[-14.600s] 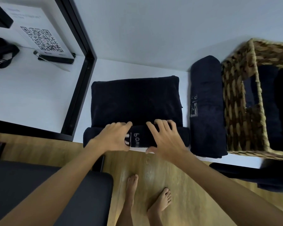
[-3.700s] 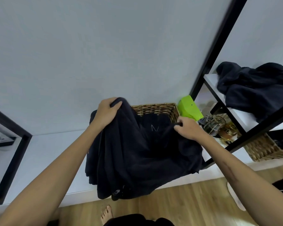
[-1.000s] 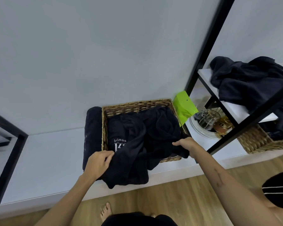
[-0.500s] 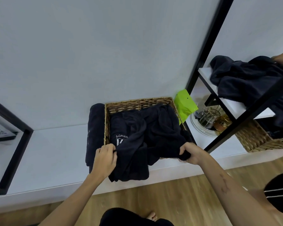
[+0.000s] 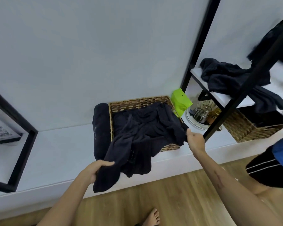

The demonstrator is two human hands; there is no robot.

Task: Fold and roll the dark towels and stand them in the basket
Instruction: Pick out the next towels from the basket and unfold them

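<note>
Towel (image 5: 137,136) hides basket (image 5: 137,101) interior; both grips on it.

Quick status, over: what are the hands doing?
Left hand and right hand grip loose dark towel. Towel draped unfolded over basket. Rolled towel beside it.

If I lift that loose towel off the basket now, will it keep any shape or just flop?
Likely floppy: the towel sags over the basket rim between the left hand and right hand. Probably not slippery: the pile looks thick. It may snag on the weave, so lift upward.
</note>
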